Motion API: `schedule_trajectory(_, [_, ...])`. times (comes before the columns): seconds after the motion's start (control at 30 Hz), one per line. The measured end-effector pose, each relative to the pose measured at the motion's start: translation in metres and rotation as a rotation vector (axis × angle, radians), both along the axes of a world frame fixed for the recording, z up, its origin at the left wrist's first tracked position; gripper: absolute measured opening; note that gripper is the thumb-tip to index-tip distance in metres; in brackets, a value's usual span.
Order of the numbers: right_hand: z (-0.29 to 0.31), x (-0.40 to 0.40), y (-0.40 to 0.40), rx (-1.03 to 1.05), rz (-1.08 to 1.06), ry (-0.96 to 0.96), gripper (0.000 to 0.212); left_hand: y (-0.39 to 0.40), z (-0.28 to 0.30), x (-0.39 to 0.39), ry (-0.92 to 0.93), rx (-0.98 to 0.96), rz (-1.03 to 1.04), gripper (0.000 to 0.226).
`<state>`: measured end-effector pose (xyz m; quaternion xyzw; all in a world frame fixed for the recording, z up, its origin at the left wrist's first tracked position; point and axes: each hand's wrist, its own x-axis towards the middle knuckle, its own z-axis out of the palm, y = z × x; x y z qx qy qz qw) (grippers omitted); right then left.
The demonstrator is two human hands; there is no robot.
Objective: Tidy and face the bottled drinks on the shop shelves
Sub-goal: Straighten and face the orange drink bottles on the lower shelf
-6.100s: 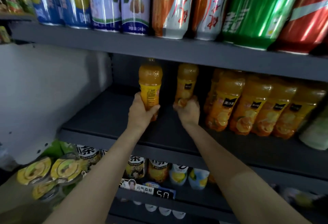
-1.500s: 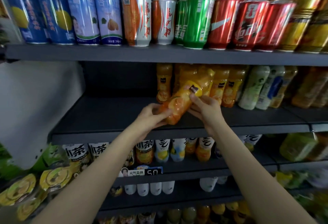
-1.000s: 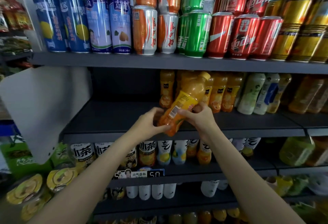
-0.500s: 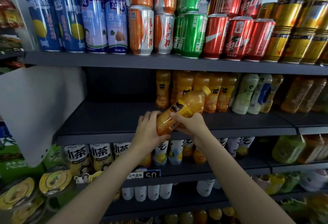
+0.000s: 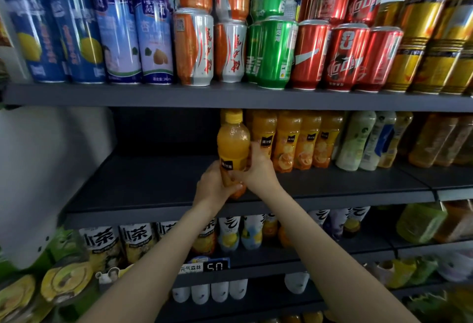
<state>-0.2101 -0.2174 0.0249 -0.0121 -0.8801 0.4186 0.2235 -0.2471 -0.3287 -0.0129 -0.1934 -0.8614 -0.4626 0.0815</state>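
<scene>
— What's in front of you?

— From my head camera: a dark grey metal shelf [image 5: 143,187], matte and flat, in a shop aisle. Glossy cans [image 5: 271,51] stand on the shelf above; tea bottles [image 5: 135,243] below.

— And your hands?

— My left hand [image 5: 213,189] wraps the base of an orange juice bottle [image 5: 233,143]; my right hand [image 5: 258,166] grips its side. It's upright, smooth clear plastic, yellow cap, just left of the row of orange bottles [image 5: 297,141].
</scene>
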Motion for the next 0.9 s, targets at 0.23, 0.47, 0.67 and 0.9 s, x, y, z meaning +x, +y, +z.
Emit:
schedule_trajectory(0.23, [-0.033, -0.022, 0.065, 0.026, -0.245, -0.128, 0.063, 0.022, -0.003, -0.03, -0.032, -0.024, 0.099, 0.049])
schedule_trajectory(0.47, [-0.043, -0.044, 0.089, 0.118, -0.327, -0.174, 0.053, 0.057, -0.017, -0.047, -0.015, 0.059, 0.313, 0.052])
schedule_trajectory(0.67, [-0.044, -0.062, 0.09, 0.255, -0.316, -0.198, 0.046, 0.075, -0.014, -0.06, -0.035, 0.052, 0.386, 0.052])
schedule_trajectory(0.9, [-0.051, -0.061, 0.095, 0.316, -0.312, -0.142, 0.037, 0.09, -0.018, -0.068, -0.017, 0.027, 0.5, 0.057])
